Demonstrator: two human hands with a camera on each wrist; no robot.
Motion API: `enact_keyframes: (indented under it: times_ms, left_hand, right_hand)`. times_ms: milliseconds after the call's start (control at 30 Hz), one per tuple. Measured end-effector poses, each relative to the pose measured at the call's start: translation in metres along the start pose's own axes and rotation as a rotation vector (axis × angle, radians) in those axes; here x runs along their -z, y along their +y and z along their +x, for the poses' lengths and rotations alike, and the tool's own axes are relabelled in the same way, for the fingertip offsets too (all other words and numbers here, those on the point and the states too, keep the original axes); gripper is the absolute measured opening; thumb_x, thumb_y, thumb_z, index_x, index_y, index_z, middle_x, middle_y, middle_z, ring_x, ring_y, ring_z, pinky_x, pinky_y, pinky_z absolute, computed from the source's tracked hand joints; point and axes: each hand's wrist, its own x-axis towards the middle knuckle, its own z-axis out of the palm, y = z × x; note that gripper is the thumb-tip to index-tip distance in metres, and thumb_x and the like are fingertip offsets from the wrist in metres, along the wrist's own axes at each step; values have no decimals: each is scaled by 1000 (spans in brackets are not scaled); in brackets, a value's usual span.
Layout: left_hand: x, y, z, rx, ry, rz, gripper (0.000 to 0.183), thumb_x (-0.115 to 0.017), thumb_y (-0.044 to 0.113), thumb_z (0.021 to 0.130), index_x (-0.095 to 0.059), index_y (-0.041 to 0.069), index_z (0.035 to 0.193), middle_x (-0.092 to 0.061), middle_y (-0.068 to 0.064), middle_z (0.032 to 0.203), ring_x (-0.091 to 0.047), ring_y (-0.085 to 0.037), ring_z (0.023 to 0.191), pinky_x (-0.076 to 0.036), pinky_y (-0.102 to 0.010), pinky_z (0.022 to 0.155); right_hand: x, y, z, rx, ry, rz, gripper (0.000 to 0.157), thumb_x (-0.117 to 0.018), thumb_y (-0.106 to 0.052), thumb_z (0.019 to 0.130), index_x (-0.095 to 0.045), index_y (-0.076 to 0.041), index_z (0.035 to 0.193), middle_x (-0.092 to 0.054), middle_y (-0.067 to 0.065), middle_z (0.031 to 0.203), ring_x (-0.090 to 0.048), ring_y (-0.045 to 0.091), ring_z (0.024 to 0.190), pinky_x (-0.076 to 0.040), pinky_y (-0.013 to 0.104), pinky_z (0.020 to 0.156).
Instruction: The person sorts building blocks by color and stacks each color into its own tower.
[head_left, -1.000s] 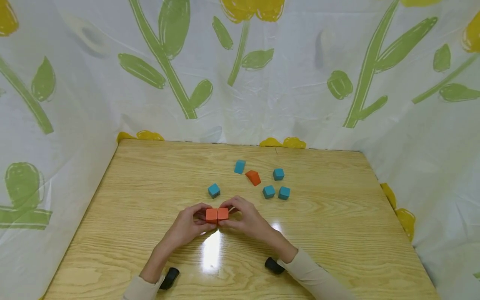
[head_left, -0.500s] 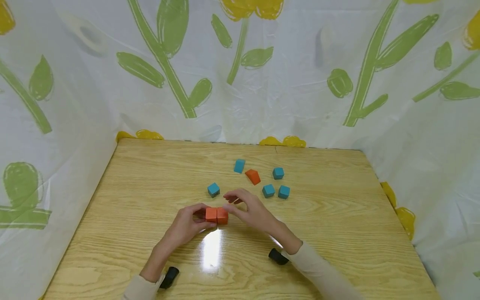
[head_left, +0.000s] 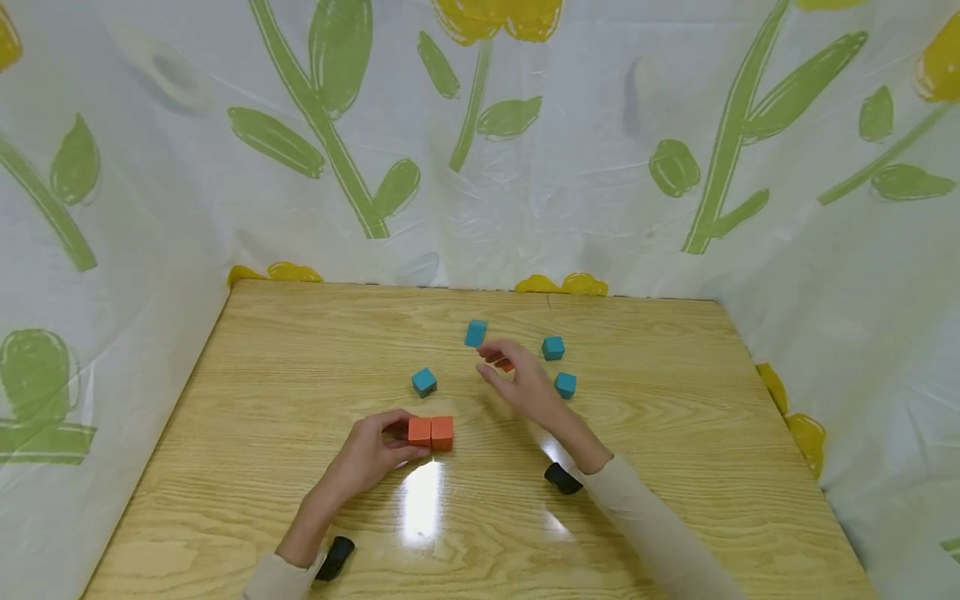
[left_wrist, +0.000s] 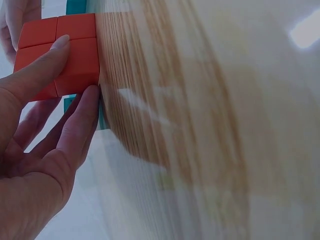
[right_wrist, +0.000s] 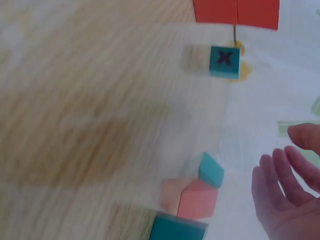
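Orange-red cubes [head_left: 441,433] stand together on the wooden table, two wide and two high in the left wrist view. My left hand [head_left: 367,454] holds their left side, the thumb [left_wrist: 47,62] on the near faces and the fingers curled behind and below. My right hand [head_left: 528,392] hovers farther back, fingers loosely bent and holding nothing. Under it, partly covered, lies a loose orange-red block [head_left: 507,365]; its slanted shape shows in the right wrist view. A blue block [head_left: 476,333] lies just beyond the right fingertips. One blue cube [head_left: 424,382] sits behind the red cubes.
Two more blue cubes, one farther back [head_left: 553,348] and one nearer [head_left: 566,385], lie right of my right hand. Flower-printed white cloth [head_left: 585,167] hangs round the back and sides of the table [head_left: 300,350]. Black wrist straps are on both arms.
My right hand has let go of the red cubes and moved away to the back right, over the loose red block, covering one blue cube. My left hand stays on the red cubes.
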Motion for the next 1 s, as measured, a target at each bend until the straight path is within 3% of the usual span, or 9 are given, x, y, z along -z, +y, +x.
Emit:
enact_keyframes:
  times_ms: [200, 433, 800, 1000]
  left_hand:
    - [0, -1, 0, -3, -5, -23, 29, -84, 6, 85, -73, 6, 111, -71, -10, 112, -71, -25, 100, -60, -27, 84]
    - [0, -2, 0, -11, -9, -28, 27, -84, 7, 85, -73, 7, 110, -72, -10, 111, -70, -26, 102, -60, -28, 85]
    - [0, -1, -1, 6, -19, -47, 27, -83, 6, 86, -73, 6, 111, -71, -11, 112, -70, -28, 104, -59, -27, 86]
    - [0, -1, -1, 3, -12, -44, 27, -83, 5, 85, -73, 6, 110, -71, -11, 112, -70, -29, 105, -59, -27, 86]
  right_hand:
    - [3, 8, 8, -59, 65, -90, 31, -73, 0, 94, -64, 9, 122, -66, 27, 115, -64, 42, 105, -57, 51, 88]
    - [4, 17, 12, -132, 77, -207, 33, -78, 1, 90, -66, 6, 121, -65, 22, 118, -59, 39, 111, -53, 51, 94]
    - [4, 29, 13, -336, -17, -279, 38, -78, 0, 90, -64, 5, 124, -61, 24, 121, -60, 37, 108, -57, 47, 89]
    - [6, 31, 15, -341, -50, -288, 41, -79, 0, 89, -63, 9, 125, -66, 24, 119, -64, 36, 105, -57, 45, 88]
